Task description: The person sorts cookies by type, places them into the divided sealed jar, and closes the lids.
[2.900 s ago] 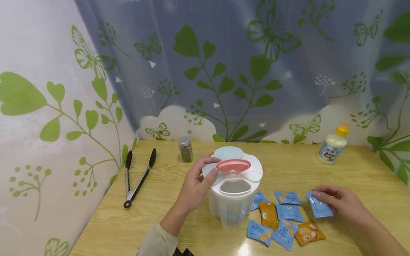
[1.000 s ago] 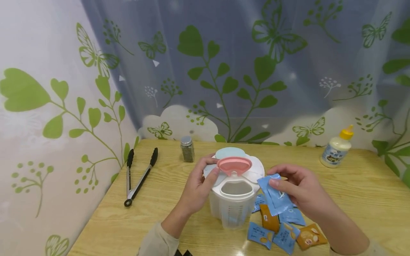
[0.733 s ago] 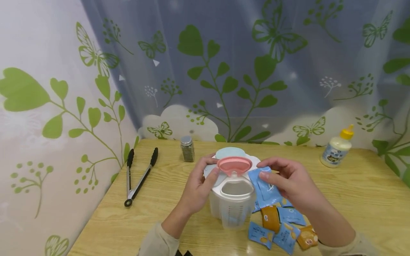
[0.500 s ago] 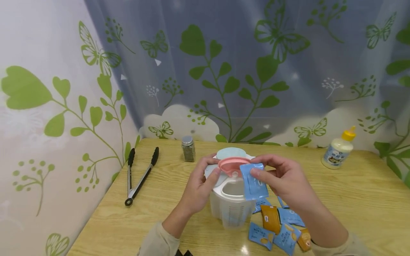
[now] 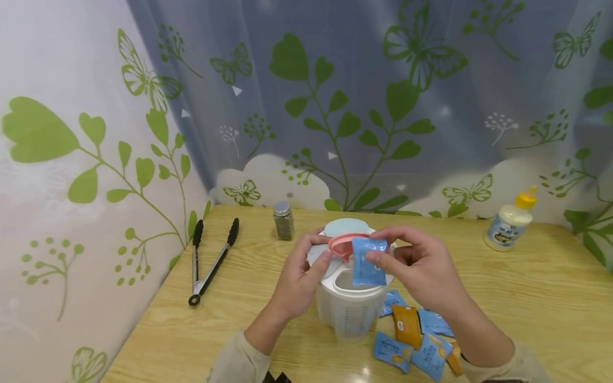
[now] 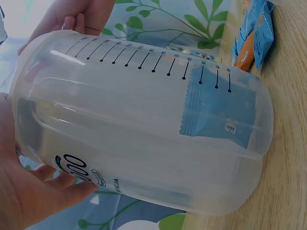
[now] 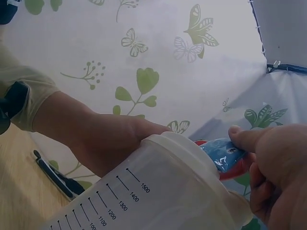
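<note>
A clear plastic storage container [image 5: 351, 319] with measuring marks stands on the table, its pink flap [image 5: 342, 245] raised over an opening in the white lid. My left hand [image 5: 298, 274] grips its left side near the rim, thumb on the lid. My right hand [image 5: 428, 268] pinches a blue snack packet [image 5: 366, 266] between thumb and fingers, just above the opening. In the left wrist view, another blue packet [image 6: 220, 110] lies inside the container at its bottom. Right of the container lie loose blue packets [image 5: 431, 355] and brown packets [image 5: 407, 325], partly hidden by my right arm.
Black-handled metal tongs [image 5: 210, 266] lie spread at the left. A spice jar [image 5: 283, 221] with a silver cap stands behind the container. A yellow-capped squeeze bottle [image 5: 509, 222] stands at the back right. A patterned curtain [image 5: 359, 133] hangs behind the table [image 5: 249, 308].
My right hand has brought the blue packet from the right side of the table leftward, over the container's opening. My left hand has kept its grip on the container.
</note>
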`<state>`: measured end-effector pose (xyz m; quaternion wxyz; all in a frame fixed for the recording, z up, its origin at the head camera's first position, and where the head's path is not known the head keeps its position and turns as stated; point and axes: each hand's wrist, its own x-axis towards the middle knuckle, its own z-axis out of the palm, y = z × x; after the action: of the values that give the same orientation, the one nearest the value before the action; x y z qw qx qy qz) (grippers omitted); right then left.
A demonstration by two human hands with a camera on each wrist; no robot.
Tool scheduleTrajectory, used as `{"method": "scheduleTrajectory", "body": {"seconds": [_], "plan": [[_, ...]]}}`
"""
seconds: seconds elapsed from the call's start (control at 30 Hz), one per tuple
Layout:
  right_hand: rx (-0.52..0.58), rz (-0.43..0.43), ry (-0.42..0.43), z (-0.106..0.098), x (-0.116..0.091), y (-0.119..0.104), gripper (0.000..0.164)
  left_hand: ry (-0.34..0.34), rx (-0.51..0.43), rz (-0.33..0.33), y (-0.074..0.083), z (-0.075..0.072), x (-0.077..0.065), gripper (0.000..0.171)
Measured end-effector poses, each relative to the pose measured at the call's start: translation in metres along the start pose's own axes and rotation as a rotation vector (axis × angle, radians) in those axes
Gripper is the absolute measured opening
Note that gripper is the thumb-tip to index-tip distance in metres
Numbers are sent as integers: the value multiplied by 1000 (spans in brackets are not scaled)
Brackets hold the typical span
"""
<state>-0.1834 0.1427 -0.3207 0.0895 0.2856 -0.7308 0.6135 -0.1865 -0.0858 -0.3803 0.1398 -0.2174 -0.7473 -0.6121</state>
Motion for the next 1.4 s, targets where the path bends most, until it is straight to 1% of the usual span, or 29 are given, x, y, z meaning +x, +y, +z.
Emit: {"method": "scheduleTrajectory", "body": {"seconds": [0.17,0.33,0.43,0.53,0.67,0.8,0.87,0.97,1.13,1.2,1.27,1.4], "plan": [[-70,-7,5,2,1,-4,26,-3,2,-1,1,0,1,21],[-115,-80,-9,8,-2,-5,28,-6,4,-9,1,-1,-1,21],[-149,-118,-9,11,-4,-5,31,-4,-3,-3,1,0,-1,22],[-181,-127,5,11,-7,-5,32,-5,-3,6,1,0,0,22],[-247,-84,23,11,-11,-5,27,-1,18,18,0,0,0,22],[-280,-34,13,8,-13,-3,19,2,20,23,-1,1,0,22],[-265,-12,-2,5,-14,-2,16,1,11,20,-1,1,0,22],[-234,49,-41,0,-14,0,12,5,6,15,-2,1,0,22],[-113,185,-90,-9,-17,4,12,13,12,16,-3,1,-1,22],[-67,221,-96,-14,-18,5,15,10,7,16,-3,2,-1,22],[-42,244,-94,-19,-20,5,16,6,3,14,-3,2,0,22],[-33,234,-88,-31,-25,8,19,2,-4,11,-2,1,0,22]]}}
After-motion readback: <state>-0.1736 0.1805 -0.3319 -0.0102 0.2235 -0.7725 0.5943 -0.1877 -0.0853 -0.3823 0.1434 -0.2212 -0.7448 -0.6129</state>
